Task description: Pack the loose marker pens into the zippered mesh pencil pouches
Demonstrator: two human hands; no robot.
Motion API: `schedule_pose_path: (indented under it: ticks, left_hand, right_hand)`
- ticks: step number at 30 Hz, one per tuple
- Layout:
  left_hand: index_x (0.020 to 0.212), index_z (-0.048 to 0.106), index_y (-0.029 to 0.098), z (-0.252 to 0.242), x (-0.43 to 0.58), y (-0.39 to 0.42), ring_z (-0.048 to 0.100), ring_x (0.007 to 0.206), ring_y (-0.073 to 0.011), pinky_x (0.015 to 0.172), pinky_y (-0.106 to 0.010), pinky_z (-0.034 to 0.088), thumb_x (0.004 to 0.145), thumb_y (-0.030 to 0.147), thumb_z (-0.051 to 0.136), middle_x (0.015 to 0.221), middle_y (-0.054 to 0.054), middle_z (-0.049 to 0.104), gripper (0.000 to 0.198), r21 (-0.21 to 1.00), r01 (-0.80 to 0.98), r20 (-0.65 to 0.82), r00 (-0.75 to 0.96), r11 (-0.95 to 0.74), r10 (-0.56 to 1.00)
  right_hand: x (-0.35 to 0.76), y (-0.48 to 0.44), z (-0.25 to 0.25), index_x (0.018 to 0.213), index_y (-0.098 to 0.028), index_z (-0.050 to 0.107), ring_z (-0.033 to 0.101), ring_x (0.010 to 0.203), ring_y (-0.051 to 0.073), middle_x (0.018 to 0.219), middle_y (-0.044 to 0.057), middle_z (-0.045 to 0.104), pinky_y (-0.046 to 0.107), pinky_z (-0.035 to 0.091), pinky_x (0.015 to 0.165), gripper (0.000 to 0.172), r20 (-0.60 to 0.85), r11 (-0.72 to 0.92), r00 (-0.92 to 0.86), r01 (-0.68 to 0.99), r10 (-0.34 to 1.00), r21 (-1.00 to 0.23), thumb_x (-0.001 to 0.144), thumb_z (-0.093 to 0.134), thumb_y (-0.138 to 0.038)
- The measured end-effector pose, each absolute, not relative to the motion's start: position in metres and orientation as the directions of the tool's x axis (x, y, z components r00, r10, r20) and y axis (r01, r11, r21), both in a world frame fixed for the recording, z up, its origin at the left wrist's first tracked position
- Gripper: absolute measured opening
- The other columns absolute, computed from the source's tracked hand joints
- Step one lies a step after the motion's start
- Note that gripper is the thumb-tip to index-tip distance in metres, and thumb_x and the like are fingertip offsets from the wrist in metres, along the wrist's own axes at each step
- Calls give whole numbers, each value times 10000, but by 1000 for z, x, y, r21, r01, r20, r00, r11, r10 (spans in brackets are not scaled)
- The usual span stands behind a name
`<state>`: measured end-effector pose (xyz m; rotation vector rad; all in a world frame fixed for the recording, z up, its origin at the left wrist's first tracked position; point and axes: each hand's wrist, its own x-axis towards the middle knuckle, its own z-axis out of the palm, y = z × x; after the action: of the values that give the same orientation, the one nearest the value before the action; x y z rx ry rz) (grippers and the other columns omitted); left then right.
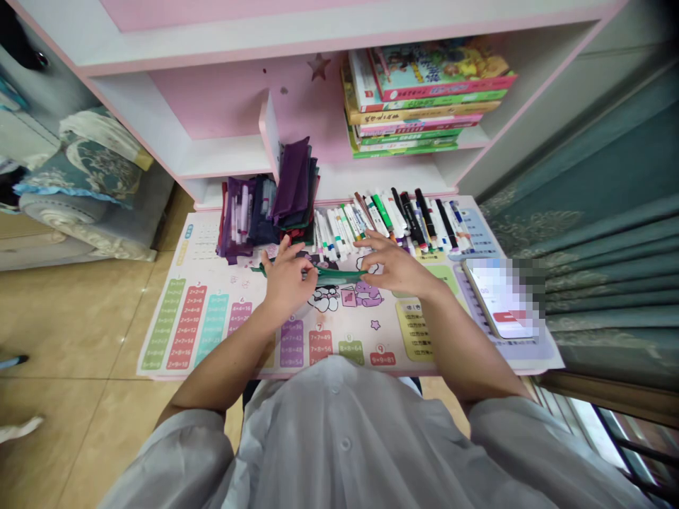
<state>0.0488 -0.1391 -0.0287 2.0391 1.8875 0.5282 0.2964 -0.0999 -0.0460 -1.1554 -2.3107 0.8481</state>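
A flat green pouch (pixel 339 276) lies across the desk in front of me, its long side running left to right. My left hand (pixel 289 281) pinches its edge between thumb and forefinger, the other fingers raised. At the pouch's right end, the fingertips of my right hand (pixel 391 267) close on its edge. Just beyond my hands lies a row of marker pens (pixel 339 225) with white and black barrels. Left of them rises a pile of purple and dark pouches (pixel 291 180). Beside that pile, filled pouches (pixel 233 226) have markers showing inside.
The desk mat (pixel 175 318) carries printed times tables. A phone (pixel 496 300) lies at the right edge. Stacked books (pixel 424 106) fill part of the pink and white shelf (pixel 223 154) behind. A curtain (pixel 599 212) hangs on the right, and a cushion (pixel 100 166) is on the left.
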Motion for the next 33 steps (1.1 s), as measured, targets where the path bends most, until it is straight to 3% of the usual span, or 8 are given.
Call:
schedule_pose_path:
  ticks: [33]
  left_hand:
    - [672,658,230,-24,40,-137,301,1471,-303,1173,-703,89,832,233,581,1399,-29,586,178,433,900,51,29,-48,998]
  right_hand:
    - [298,-99,-45,657,-232,638,296,1463,357,1375,43,583,632,273,1151,110,72,450,-551,591,832,-669,741,667,-296]
